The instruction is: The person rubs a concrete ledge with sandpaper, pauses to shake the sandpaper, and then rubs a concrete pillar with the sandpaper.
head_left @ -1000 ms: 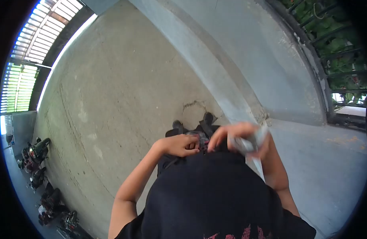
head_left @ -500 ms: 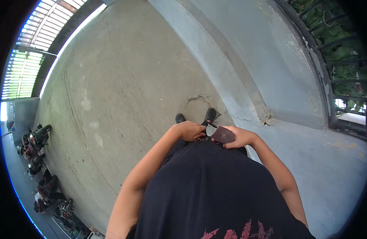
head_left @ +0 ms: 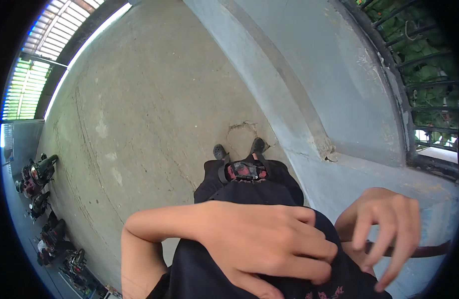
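My left hand (head_left: 269, 239) lies across the front of the black shirt (head_left: 204, 274), its back towards me and its bent fingers slightly apart. To its right is my right hand (head_left: 389, 224), with its fingers curving downward around a narrow dark brown strip (head_left: 431, 250). The strip runs behind these fingers and sticks out to the right; its contact with the palm and thumb is hidden. Beyond my hands, a red and black patterned piece (head_left: 247, 171) with dark straps shows between the dark trouser legs (head_left: 209, 182).
My dark shoes (head_left: 258, 145) stand on the concrete floor (head_left: 164, 99) near a cracked patch. A pale blue wall (head_left: 359, 99) with a barred window (head_left: 429, 84) rises at the right. Several motorcycles (head_left: 41, 171) are at the far left, below a slatted gate (head_left: 27, 89).
Both hands have moved up closer to the camera and apart. The brown piece, earlier a curved roll between them, now shows edge-on at the right. The patterned piece has come into view.
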`<state>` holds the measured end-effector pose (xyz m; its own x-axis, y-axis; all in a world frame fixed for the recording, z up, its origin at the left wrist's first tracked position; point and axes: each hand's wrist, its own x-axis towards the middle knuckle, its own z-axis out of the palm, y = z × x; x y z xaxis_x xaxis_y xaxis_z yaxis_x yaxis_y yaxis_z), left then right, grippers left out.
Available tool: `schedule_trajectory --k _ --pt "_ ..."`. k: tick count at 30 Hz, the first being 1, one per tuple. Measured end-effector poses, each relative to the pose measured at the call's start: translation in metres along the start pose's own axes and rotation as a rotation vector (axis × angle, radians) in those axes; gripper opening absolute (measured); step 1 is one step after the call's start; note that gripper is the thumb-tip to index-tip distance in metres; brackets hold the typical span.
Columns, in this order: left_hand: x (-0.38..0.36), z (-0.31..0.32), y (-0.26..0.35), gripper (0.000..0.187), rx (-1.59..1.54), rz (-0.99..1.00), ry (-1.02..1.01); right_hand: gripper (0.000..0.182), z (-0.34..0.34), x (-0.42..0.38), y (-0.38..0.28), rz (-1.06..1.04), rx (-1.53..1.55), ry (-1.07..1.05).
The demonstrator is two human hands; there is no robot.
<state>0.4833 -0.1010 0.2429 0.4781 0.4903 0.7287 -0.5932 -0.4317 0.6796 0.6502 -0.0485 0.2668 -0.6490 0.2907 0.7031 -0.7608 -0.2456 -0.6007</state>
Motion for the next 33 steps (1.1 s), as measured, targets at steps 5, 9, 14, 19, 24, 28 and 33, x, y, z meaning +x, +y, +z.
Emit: schedule_trajectory --k 5,9,14,19,24,28,33 --pt "0.01 0.007 -0.002 0.017 -0.275 0.245 0.138 0.022 0.025 0.021 -0.009 -0.06 -0.354 0.31" --pt "0.019 0.024 0.011 0.014 -0.396 0.184 0.264 0.022 0.028 0.048 -0.008 -0.03 -0.433 0.307" --pt "0.051 0.014 0.025 0.019 -0.171 0.293 0.569 0.028 0.024 0.067 -0.007 -0.035 -0.378 0.224" --pt "0.092 0.033 0.053 0.021 -0.1 0.132 1.059 0.022 0.007 0.069 -0.012 -0.242 -0.493 0.005" --pt "0.066 0.021 0.043 0.021 -0.055 0.161 0.518 0.015 0.015 0.066 0.002 -0.468 -0.246 0.291" --pt "0.037 -0.016 0.01 0.028 0.011 0.315 -0.041 0.019 -0.025 -0.033 0.022 0.161 -0.092 0.622" --pt "-0.098 -0.069 -0.045 0.031 0.253 -0.717 0.076 0.049 -0.072 -0.129 0.069 0.856 -0.452 0.609"
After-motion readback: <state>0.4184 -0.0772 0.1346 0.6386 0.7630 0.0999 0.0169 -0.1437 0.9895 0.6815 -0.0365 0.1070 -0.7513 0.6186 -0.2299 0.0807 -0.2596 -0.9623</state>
